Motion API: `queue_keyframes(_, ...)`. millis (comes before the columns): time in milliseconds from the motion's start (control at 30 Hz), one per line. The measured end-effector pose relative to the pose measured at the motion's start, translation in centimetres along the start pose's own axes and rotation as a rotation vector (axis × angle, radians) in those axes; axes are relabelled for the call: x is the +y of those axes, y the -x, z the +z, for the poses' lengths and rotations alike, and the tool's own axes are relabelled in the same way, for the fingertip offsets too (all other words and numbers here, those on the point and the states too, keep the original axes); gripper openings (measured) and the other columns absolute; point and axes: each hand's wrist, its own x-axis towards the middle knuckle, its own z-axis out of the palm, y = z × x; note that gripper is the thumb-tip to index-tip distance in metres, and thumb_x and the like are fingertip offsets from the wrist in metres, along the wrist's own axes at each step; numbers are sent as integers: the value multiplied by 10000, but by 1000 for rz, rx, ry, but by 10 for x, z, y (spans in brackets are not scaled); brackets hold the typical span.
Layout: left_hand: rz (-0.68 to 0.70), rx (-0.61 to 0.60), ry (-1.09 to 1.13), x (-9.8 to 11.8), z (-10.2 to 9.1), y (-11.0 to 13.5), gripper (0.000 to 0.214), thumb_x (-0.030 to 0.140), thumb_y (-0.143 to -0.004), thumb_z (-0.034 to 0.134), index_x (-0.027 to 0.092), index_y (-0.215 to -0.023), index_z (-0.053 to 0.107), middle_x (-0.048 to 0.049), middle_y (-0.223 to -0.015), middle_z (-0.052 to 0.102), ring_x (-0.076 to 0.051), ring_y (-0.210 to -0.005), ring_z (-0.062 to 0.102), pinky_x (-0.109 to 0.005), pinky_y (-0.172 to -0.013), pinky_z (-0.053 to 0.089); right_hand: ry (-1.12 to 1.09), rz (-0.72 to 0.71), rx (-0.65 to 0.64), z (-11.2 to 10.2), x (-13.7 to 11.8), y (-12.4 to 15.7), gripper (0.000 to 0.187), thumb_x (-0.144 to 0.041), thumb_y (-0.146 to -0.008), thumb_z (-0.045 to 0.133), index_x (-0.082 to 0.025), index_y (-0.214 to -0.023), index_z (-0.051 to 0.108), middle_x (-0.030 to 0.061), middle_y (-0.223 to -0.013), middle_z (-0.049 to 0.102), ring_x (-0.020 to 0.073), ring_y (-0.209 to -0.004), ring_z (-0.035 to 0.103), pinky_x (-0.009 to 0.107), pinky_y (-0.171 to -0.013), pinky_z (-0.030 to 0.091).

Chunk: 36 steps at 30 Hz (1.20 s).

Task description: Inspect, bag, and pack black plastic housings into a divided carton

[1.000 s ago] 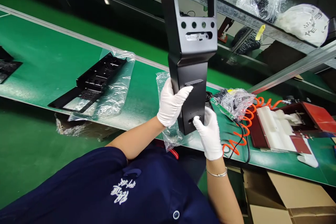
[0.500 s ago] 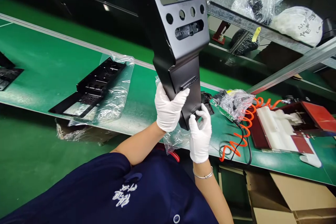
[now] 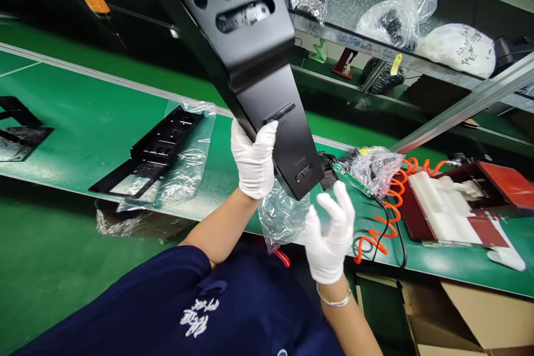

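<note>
My left hand (image 3: 253, 161), in a white glove, grips the left edge of a black metal housing (image 3: 287, 122), its thumb resting on the front face. The housing is held tilted above the bench, with a row of round holes and slots in its face; its upper end runs out of view. Just off the lower right corner of the housing, my right hand (image 3: 330, 236), also gloved, is apart from it with fingers spread and nothing in them. A clear plastic bag (image 3: 281, 214) lies on the bench beneath the housing.
On the green bench (image 3: 83, 100), a similar black housing (image 3: 154, 153) lies on plastic film at left. To the right are a green electric screwdriver (image 3: 354, 181), a coiled orange air hose (image 3: 386, 219) and a red fixture (image 3: 417, 211) with white blocks. A shelf (image 3: 346, 39) with bags runs above.
My right hand has let go of the housing's lower end and moved down and right, its fingers opening. The housing has tilted, with its top swinging left, still in my left hand.
</note>
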Motion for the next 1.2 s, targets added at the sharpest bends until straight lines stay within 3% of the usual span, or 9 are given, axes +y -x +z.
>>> queue_keyframes(100, -140, -93, 46, -5, -5, 3, 325, 400, -733, 791, 259, -971, 619, 14, -995, 688, -163, -873, 676, -306, -843, 563, -24, 133, 2, -4, 19, -9, 429, -228, -904, 568, -243, -1327, 495, 77, -1432, 458, 191, -1341, 463, 453, -1153, 411)
queue_keyframes(233, -283, -141, 81, -7, -5, 14, 330, 368, -731, 789, 254, -996, 629, -4, -1030, 701, -179, -890, 686, -320, -851, 568, -46, 302, -173, 5, 27, -17, 671, -453, -881, 608, -175, -1451, 391, 143, -1376, 500, 225, -1275, 515, 451, -1104, 454)
queue_keyframes(300, -314, -162, 69, -6, -5, 20, 300, 343, -746, 773, 253, -993, 628, -4, -1031, 707, -179, -892, 690, -314, -847, 571, 24, 332, -194, 11, 24, -18, 754, -546, -842, 626, -158, -1450, 404, 158, -1341, 510, 245, -1268, 504, 460, -1097, 448)
queue_keyframes(467, -281, -167, -3, -8, -4, 31, 257, 350, -765, 747, 255, -955, 603, -3, -1041, 712, -201, -999, 680, -339, -908, 561, 18, 319, -179, 17, 25, -19, 561, -535, -932, 486, -181, -1367, 485, 125, -1251, 539, 192, -1202, 522, 401, -1070, 455)
queue_keyframes(633, -269, -129, -17, -16, -3, 33, 210, 330, -772, 745, 239, -870, 583, 0, -961, 710, -190, -959, 692, -311, -866, 581, 2, 325, -154, 18, 36, -20, 481, -503, -975, 405, -164, -1293, 528, 117, -1217, 566, 167, -1159, 544, 356, -1033, 472)
queue_keyframes(733, -293, -133, -14, -22, -4, 30, 255, 349, -752, 770, 226, -869, 580, -3, -933, 710, -185, -911, 698, -307, -839, 584, -25, 330, -169, 15, 40, -19, 451, -467, -985, 397, -171, -1298, 530, 107, -1231, 574, 158, -1158, 553, 347, -1023, 484)
queue_keyframes(833, -294, -131, -43, -26, -5, 27, 280, 369, -744, 773, 223, -897, 591, -14, -951, 715, -191, -913, 695, -320, -853, 578, -38, 275, -127, 9, 38, -15, 388, -359, -993, 405, -201, -1332, 505, 91, -1342, 513, 148, -1267, 497, 369, -1110, 432)
queue_keyframes(967, -244, -106, -37, -26, -5, 26, 244, 341, -759, 756, 238, -918, 604, -7, -973, 708, -190, -933, 693, -325, -875, 570, -13, 197, -67, 7, 30, -8, 247, -289, -958, 488, -200, -1159, 601, 82, -1364, 491, 148, -1307, 471, 378, -1142, 407)
queue_keyframes(1200, -188, -66, -16, -23, -2, 31, 238, 310, -756, 751, 248, -932, 602, 13, -946, 703, -172, -925, 686, -302, -871, 568, -282, 484, -18, 24, 21, 0, 192, -325, -932, 545, -188, -1057, 595, 67, -1425, 447, 142, -1331, 455, 370, -1155, 393)
